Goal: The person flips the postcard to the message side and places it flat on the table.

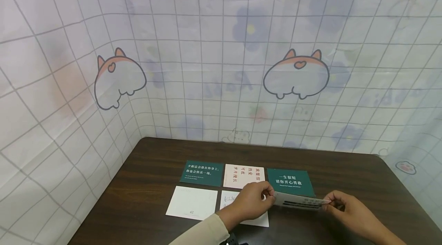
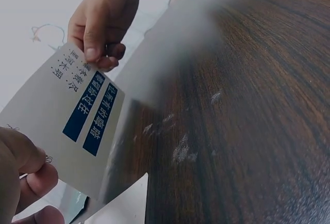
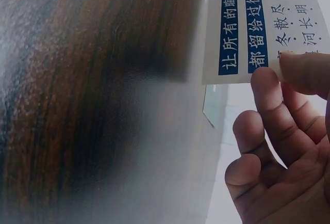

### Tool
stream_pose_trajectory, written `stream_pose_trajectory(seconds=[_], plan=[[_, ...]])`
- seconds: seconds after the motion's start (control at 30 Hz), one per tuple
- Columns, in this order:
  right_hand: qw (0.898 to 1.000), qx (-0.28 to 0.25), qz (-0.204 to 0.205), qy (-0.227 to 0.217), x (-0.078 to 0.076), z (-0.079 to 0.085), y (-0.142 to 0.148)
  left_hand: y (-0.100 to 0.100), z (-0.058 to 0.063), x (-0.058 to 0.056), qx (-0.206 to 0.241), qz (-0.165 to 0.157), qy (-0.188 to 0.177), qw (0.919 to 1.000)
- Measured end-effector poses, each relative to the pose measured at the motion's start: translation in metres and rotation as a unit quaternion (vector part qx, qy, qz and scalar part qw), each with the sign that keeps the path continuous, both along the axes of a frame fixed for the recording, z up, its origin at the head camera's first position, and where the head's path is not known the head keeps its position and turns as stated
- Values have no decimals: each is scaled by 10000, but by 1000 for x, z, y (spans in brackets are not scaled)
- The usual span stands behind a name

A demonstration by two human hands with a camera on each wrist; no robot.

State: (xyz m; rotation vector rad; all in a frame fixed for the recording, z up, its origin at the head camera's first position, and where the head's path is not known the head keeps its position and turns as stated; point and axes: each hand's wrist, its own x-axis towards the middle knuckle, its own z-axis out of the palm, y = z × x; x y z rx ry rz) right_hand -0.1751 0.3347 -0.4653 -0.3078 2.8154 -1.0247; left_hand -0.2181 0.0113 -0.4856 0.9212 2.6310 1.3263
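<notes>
Cream sleeve (image 1: pixel 207 231) sits nearest us, and beyond it the left hand (image 1: pixel 252 201) pinches one end of the held card (image 1: pixel 300 201); the right hand (image 1: pixel 352 210) pinches the other end. Between them the held card tilts, seemingly off the table (image 1: pixel 121 199), just on the near side of a green card (image 1: pixel 291 181). We judge that a light, even pinch at both ends serves best: squeezing inward would bow it, and a twist could crease it. We should keep thumbs clear of the print, move both hands together, and avoid brushing the white card (image 1: pixel 257 221) that the left hand partly hides.
</notes>
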Motion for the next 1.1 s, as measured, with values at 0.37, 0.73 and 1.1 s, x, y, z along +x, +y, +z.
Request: stream_pose_trajectory(seconds=[0.37,0.73,1.1], plan=[[9990,5,228,378,2,-3,0,-1,-1,1,-39,-16,63,10000],[9995,35,251,206,0,-4,3,-2,-3,0,-251,21,517,9983],[9999,-39,151,-64,1,-3,3,-2,-2,3,-344,13,425,9985]])
